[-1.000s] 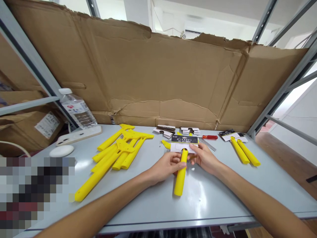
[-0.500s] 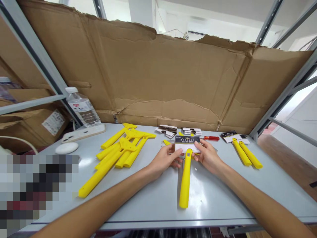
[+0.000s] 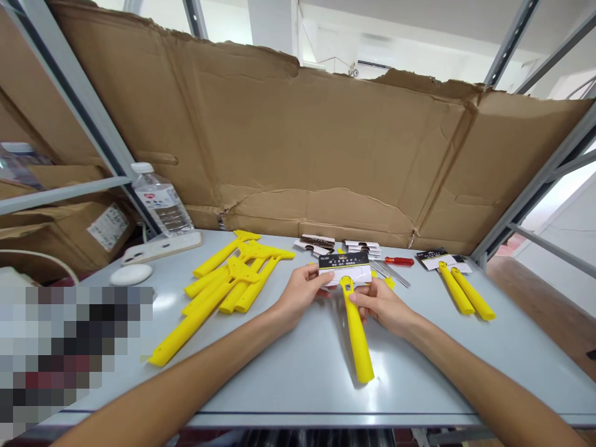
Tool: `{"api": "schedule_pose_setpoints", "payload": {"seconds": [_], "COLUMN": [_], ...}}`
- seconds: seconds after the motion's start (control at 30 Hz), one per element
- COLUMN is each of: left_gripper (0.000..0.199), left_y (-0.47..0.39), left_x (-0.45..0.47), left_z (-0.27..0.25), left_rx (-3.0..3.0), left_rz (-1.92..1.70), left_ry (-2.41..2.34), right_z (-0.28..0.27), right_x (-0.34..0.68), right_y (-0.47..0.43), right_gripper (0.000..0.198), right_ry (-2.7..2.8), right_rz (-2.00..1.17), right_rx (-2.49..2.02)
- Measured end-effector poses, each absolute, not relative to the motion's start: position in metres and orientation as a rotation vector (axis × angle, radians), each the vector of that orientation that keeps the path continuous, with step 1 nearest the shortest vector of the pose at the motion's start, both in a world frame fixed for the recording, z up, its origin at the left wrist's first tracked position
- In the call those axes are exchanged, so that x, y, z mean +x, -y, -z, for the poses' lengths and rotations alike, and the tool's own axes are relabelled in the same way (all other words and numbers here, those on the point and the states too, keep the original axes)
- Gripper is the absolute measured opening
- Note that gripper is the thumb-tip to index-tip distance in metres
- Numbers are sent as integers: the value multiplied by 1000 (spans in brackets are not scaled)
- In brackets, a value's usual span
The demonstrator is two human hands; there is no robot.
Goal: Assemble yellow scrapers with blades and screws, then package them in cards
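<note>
A yellow-handled scraper [image 3: 359, 341] hangs over the front of the table, its handle slanting toward me. A black-and-white packaging card [image 3: 345, 268] covers its head. My left hand [image 3: 300, 295] pinches the card's left edge, thumb on top. Around the handle's upper end, just below the card, the fingers of my right hand [image 3: 379, 303] are closed. Thin metal blades [image 3: 393, 273] and small yellow pieces [image 3: 389, 282] lie just behind my right hand. Two carded scrapers [image 3: 460, 292] rest to the right.
Several yellow scraper handles [image 3: 218, 298] are piled on the left. Folded cards [image 3: 363, 248] and a red screwdriver [image 3: 399, 261] lie at the back. A power strip [image 3: 161, 248], a white oval object [image 3: 131, 274] and a bottle [image 3: 162, 202] stand left. Cardboard [image 3: 307, 143] walls the rear.
My right hand has moved from the card's right edge down to the top of the handle. The handle's lower end has swung right, and the card has shifted slightly left.
</note>
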State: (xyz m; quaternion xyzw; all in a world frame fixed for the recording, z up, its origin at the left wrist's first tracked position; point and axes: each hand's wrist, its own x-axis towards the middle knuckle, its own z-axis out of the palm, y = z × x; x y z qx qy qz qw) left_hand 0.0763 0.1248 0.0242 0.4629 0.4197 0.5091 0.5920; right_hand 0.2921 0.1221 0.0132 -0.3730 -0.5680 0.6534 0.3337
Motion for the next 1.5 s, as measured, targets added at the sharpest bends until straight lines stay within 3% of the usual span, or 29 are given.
{"api": "schedule_pose_setpoints", "payload": {"seconds": [0.13, 0.33, 0.5, 0.7, 0.8, 1.0, 1.5], "left_gripper": [42, 50, 42, 43, 40, 34, 20], "left_y": [-141, -152, -146, -141, -139, -135, -144], "left_x": [62, 32, 22, 25, 26, 33, 49], "left_z": [-24, -42, -56, -53, -51, -43, -16], "left_rx": [1263, 1582, 1879, 2228, 2265, 2324, 2351], "left_rz": [-1195, -700, -328, -136, -123, -220, -721], "left_ry": [-1057, -1028, -963, -1054, -1059, -1133, -1483], "right_z": [-16, -18, -22, -31, -35, -35, -30], "right_x": [295, 292, 299, 304, 302, 305, 304], "right_y": [-121, -121, -122, -114, -110, -115, -127], "right_gripper": [64, 85, 60, 38, 30, 48, 50], "right_ry": [1513, 1440, 1763, 2461, 2571, 2626, 2603], "right_rz": [-1749, -1601, -1400, -802, -714, -507, -208], "right_rx": [-1011, -1150, -1225, -1293, -1336, -1377, -1570]}}
